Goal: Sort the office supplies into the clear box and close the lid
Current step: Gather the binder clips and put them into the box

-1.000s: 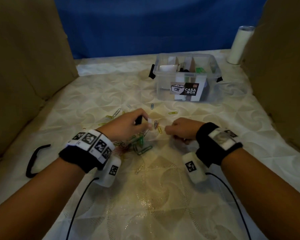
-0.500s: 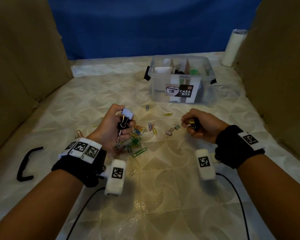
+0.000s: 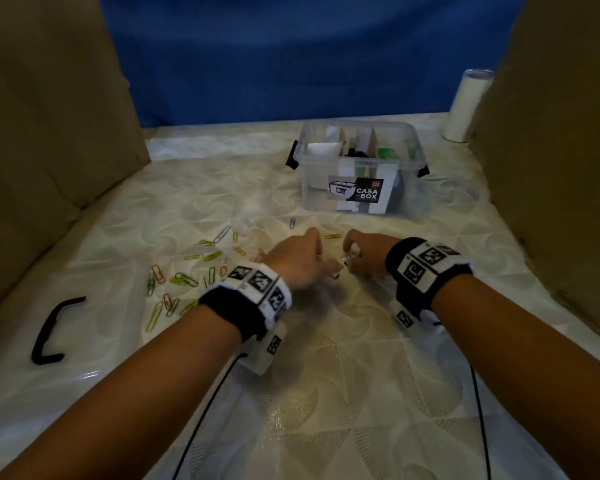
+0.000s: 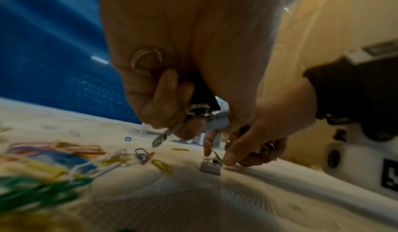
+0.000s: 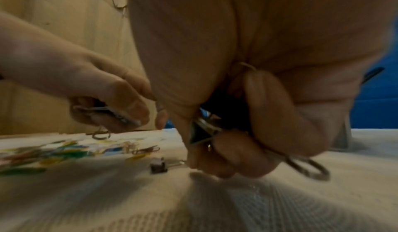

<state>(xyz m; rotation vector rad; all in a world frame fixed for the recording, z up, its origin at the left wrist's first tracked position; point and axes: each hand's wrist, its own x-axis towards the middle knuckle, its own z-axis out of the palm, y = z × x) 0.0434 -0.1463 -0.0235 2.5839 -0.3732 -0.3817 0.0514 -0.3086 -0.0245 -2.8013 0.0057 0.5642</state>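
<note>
Binder clips are held bunched in both hands. In the left hand (image 4: 172, 75) the fingers are curled round several binder clips (image 4: 202, 111), with wire handles dangling below the fist. In the right hand (image 5: 247, 116) a black binder clip (image 5: 199, 133) and a wire loop are clutched by the curled fingers, while thumb and forefinger are narrowed toward the handle of a small grey clip (image 4: 210, 165) lying on the tablecloth (image 3: 326, 393) between the two hands; whether that handle is already pinched cannot be told.

The main risk is judged to be overfilling. If another clip is added to an already full fist, one of the held clips may be let slip, and the dangling handles may be snagged in the scattered paper clips (image 3: 184, 278) lying just to the left. The small clip may also be pushed away instead of lifted, since only its thin wire handle is offered to the fingertips.

The clear box (image 3: 361, 168) stands open farther back on the table, well apart from the hands, with dividers and some supplies already inside; no lid is seen on it.

Compared with half a second ago, both hands have been lowered to the cloth and brought close together; then they were raised and held apart, each showing its clip.
</note>
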